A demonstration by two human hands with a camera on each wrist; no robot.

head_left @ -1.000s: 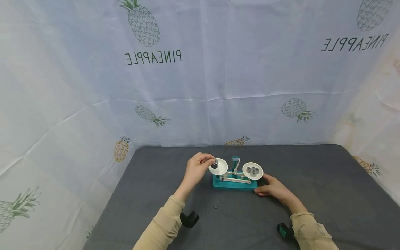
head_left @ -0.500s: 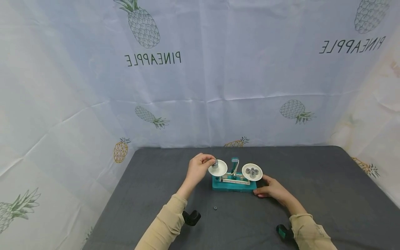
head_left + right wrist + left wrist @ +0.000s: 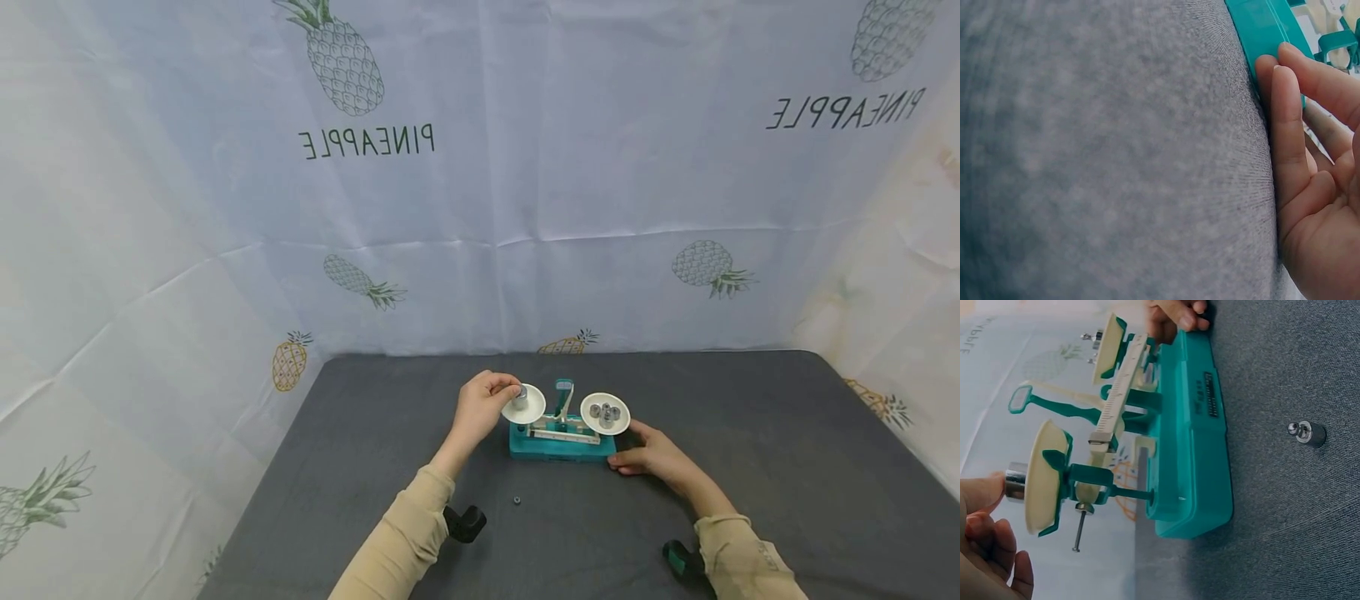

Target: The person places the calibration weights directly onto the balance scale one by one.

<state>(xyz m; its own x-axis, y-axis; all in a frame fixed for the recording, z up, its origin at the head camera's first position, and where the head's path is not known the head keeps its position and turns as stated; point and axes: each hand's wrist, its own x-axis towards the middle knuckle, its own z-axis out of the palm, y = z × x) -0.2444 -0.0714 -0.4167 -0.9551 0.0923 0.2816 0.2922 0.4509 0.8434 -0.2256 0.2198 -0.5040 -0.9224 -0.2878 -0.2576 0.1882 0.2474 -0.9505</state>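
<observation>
A teal balance scale (image 3: 562,448) with two white pans stands on the dark table. My left hand (image 3: 480,406) pinches a shiny metal cylinder (image 3: 1015,481) between thumb and fingers at the left pan (image 3: 534,406). In the left wrist view the cylinder's end is right against that pan's dish. At the scale's right end my right hand (image 3: 660,457) holds the base, its fingertips touching the teal corner in the right wrist view. Several small metal weights (image 3: 606,412) sit on the right pan (image 3: 598,400), which hangs close over this hand.
One small knobbed weight (image 3: 1313,433) stands on the grey tabletop (image 3: 375,467) in front of the scale. Black wrist devices show below both sleeves. A pineapple-print cloth (image 3: 480,183) hangs behind the table's far edge.
My left hand has shifted slightly right with the metal cylinder, bringing it further over the left pan. My right hand keeps its place at the scale's base.
</observation>
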